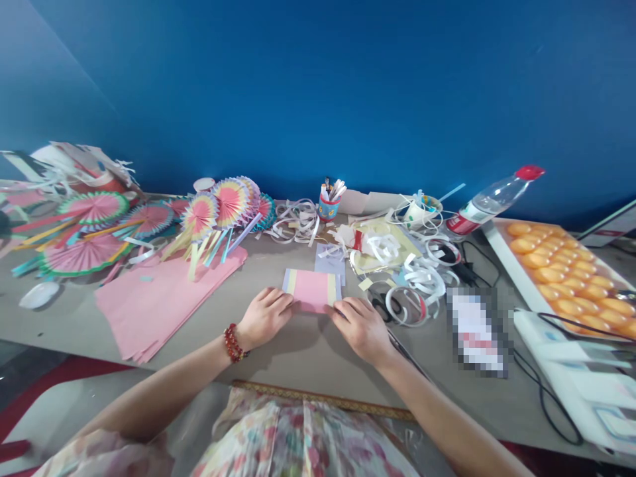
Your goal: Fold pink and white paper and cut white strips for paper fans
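Note:
A small pink sheet of paper (314, 289) with yellow and pale lilac bands at its two sides is held at its near edge, just over the grey table. My left hand (268, 318) pinches the left near corner, fingers closed. At the right near corner, my right hand (362, 326) grips the sheet the same way. Just beyond it lies a pale lilac paper piece (330, 260). Black-handled scissors (381, 306) lie to the right, partly covered by curled white strips (422, 281).
At left are a pink paper stack (169, 298) and several pleated paper fans (231, 202). A pen cup (328, 207) stands near the blue wall. On the right are a leaning plastic bottle (489, 202), a tray of orange domes (571, 271) and a white power strip (571, 384) with cables.

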`<state>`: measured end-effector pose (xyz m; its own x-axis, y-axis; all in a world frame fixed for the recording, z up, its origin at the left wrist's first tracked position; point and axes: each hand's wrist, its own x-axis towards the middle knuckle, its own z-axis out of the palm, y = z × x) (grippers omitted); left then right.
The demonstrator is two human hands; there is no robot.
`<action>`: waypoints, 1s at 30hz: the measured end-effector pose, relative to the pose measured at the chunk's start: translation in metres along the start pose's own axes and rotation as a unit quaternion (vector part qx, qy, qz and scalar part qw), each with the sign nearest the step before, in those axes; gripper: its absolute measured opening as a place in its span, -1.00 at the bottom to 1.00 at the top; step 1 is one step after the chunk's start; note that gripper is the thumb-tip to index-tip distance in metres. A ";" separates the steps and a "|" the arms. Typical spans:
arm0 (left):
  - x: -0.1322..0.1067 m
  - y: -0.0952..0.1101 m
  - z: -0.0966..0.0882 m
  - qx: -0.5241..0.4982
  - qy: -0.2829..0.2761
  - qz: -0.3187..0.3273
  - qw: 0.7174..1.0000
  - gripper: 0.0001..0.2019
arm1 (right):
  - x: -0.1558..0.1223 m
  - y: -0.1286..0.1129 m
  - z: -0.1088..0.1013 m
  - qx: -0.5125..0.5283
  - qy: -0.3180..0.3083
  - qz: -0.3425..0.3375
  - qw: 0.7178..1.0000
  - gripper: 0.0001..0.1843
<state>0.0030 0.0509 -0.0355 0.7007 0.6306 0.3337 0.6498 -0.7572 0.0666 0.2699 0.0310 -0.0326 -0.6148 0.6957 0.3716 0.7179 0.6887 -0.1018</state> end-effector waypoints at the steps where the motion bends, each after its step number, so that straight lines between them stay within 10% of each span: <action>1: -0.001 0.002 0.001 -0.007 -0.013 0.001 1.000 -0.77 | -0.003 0.000 0.002 0.005 -0.015 -0.005 1.000 -0.77; 30: 0.012 -0.032 0.001 -0.244 -0.077 -0.115 0.960 -0.83 | 0.009 0.019 0.014 0.166 -0.024 0.101 0.981 -0.76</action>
<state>-0.0089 0.0823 -0.0345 0.6156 0.7793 0.1169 0.6034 -0.5616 0.5661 0.2733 0.0536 -0.0442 -0.4914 0.8282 0.2694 0.6852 0.5585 -0.4674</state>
